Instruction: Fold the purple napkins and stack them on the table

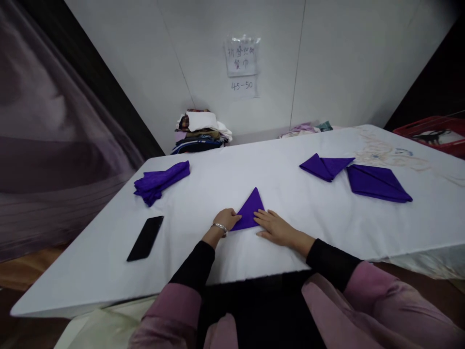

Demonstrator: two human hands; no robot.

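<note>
A purple cloth napkin [249, 213], folded into a triangle, lies on the white tablecloth in front of me with its point facing away. My left hand [227, 219], with a silver bracelet at the wrist, pinches the napkin's left corner between thumb and fingers. On the right edge rests my right hand [276, 228], fingers stretched out over the fabric and thumb apart from them. The fingertips of both hands partly cover the lower corners. Two more folded purple napkins, one pointed [326, 167] and one larger [378, 182], lie to the right.
Bunched purple cloth [160, 181] lies at the left, with a black phone [146, 238] nearer me. Folded clothes [202, 130] are piled behind the table [218, 169], along with other fabric [303, 129]. A red basket [432, 133] stands at far right. Handwritten paper signs [241, 65] hang on the wall.
</note>
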